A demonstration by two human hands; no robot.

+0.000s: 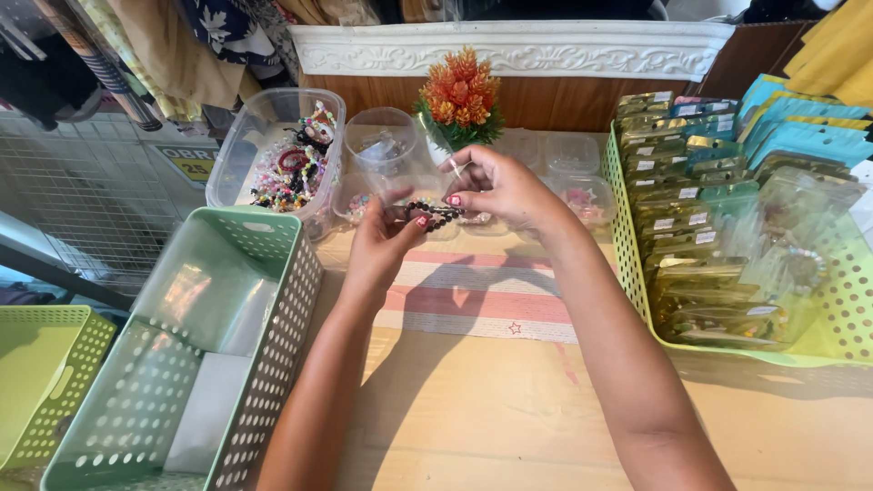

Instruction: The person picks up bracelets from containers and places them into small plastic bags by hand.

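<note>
our left hand [382, 238] pinches one end of a dark beaded bracelet [433, 215] between thumb and forefinger, and our right hand [498, 186] closes its fingertips on the other end, so the strand hangs stretched between the two, above the surface [509, 409] and just in front of the small clear tubs [382, 145]. we judge we are at the handling step, holding the bracelet up to straighten or check it; the next move calls for a steady, light pinch on both ends so the beads do not slip. outward, a clear box of colourful bracelets [289, 164] sits near our left hand, a mint perforated basket [195, 364] lies lower left, an orange artificial plant [460, 95] stands behind, and a green tray of packaged items [718, 236] lies to the right.
</note>
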